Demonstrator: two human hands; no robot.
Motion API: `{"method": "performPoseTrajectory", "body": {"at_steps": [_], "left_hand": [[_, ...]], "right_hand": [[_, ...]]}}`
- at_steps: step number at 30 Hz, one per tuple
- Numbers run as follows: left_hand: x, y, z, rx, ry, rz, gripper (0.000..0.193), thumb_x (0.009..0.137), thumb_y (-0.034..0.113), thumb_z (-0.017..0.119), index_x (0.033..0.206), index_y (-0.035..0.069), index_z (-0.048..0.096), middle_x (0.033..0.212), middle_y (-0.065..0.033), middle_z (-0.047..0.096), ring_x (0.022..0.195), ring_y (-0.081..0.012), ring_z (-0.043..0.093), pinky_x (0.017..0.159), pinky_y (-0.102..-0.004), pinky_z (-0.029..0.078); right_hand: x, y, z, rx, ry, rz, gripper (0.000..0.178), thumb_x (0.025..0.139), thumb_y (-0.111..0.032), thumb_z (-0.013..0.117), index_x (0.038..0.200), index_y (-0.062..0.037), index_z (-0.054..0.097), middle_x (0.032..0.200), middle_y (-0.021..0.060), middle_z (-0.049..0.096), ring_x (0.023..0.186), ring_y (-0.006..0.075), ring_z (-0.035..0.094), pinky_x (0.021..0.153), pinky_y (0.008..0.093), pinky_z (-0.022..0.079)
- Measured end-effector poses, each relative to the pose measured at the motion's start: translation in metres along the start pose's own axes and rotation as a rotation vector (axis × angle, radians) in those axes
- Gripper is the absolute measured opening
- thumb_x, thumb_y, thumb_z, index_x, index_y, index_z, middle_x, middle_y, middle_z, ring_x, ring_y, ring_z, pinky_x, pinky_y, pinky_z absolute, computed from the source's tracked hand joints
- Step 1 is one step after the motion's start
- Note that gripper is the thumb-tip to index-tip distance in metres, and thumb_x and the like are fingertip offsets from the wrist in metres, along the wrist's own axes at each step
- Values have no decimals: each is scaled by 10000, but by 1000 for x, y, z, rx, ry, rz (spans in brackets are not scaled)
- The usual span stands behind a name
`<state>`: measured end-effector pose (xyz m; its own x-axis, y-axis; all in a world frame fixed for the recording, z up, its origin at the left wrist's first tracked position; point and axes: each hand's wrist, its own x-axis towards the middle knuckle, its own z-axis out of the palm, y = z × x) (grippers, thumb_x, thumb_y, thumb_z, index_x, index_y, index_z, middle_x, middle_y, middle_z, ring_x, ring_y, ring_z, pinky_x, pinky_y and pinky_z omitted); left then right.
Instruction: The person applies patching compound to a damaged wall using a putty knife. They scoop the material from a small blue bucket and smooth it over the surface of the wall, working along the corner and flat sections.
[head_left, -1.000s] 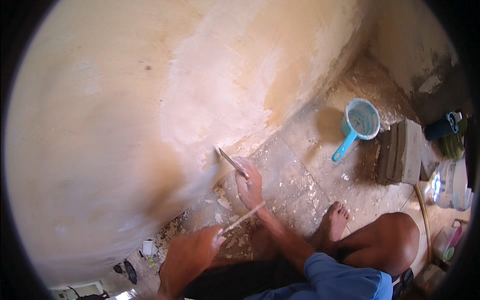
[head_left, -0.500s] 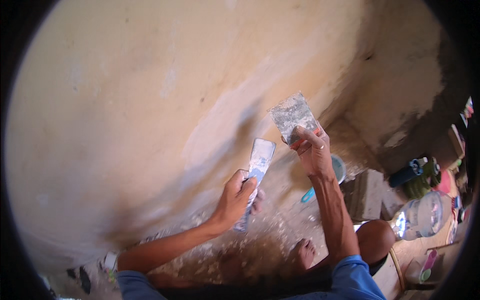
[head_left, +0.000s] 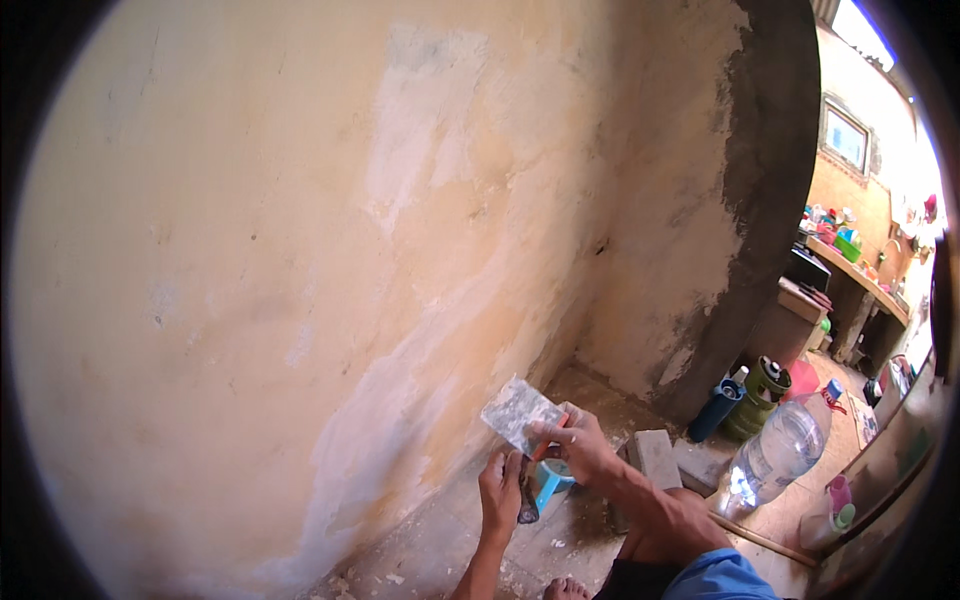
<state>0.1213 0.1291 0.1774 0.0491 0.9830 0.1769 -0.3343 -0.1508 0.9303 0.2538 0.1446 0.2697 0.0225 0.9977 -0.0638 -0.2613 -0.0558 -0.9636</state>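
Note:
In my right hand [head_left: 582,446] is a putty knife [head_left: 522,414] with a broad, whitish-smeared metal blade and an orange-red edge by the grip. Its blade points up and left, near the wall. My left hand [head_left: 498,492] is closed just below it, around a flat tool [head_left: 528,506] whose dark end shows beside the fingers; most of that tool is hidden. The two hands are close together, and I cannot tell whether the tools touch. Behind them on the floor is a light-blue container [head_left: 551,482], partly covered. Pale filler patches [head_left: 372,425] mark the yellowish wall [head_left: 250,330].
Right of my knee stand a large clear water bottle [head_left: 785,450], a green gas cylinder [head_left: 757,402] and a blue bottle [head_left: 718,408]. A grey block [head_left: 655,460] sits nearer. Farther right, a counter [head_left: 865,275] holds kitchenware. The walls meet at a corner ahead.
The view has swung up and to the right, showing more wall and room. My hands have come together, and the left tool's pale blade has gone out of sight.

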Motion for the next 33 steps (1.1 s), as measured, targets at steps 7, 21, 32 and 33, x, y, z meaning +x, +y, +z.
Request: {"method": "performPoseTrajectory", "body": {"at_steps": [7, 21, 32, 33], "left_hand": [[-2, 17, 12, -280, -27, -16, 335, 1025, 347, 473, 1094, 36, 577, 852, -67, 683, 553, -79, 548, 512, -214, 442], [7, 37, 8, -462, -186, -25, 258, 1008, 296, 513, 1029, 47, 575, 713, -56, 606, 503, -90, 509, 445, -215, 402], [11, 16, -8, -271, 90, 118, 303, 1009, 231, 499, 1132, -39, 561, 1050, -105, 650, 912, -154, 631, 821, -277, 489], [10, 24, -13, -220, 66, 116, 302, 1018, 212, 473, 1151, -50, 542, 1073, -126, 647, 909, -177, 649, 810, -288, 507]], "right_hand": [[-7, -11, 15, -341, -107, -160, 271, 864, -119, 735, 839, -47, 475, 754, 42, 592, 658, 115, 616, 520, 246, 476], [-10, 20, 0, -101, -282, 43, 222, 923, -187, 491, 853, -10, 604, 712, 61, 547, 610, 161, 556, 554, 315, 500], [16, -12, -24, -149, 259, -423, 372, 1017, -342, 461, 985, -7, 620, 813, 56, 631, 719, 114, 562, 672, 273, 451], [16, -17, -26, -198, 286, -507, 416, 1020, -380, 452, 962, -5, 622, 767, 36, 620, 672, 99, 531, 636, 264, 430]]}}
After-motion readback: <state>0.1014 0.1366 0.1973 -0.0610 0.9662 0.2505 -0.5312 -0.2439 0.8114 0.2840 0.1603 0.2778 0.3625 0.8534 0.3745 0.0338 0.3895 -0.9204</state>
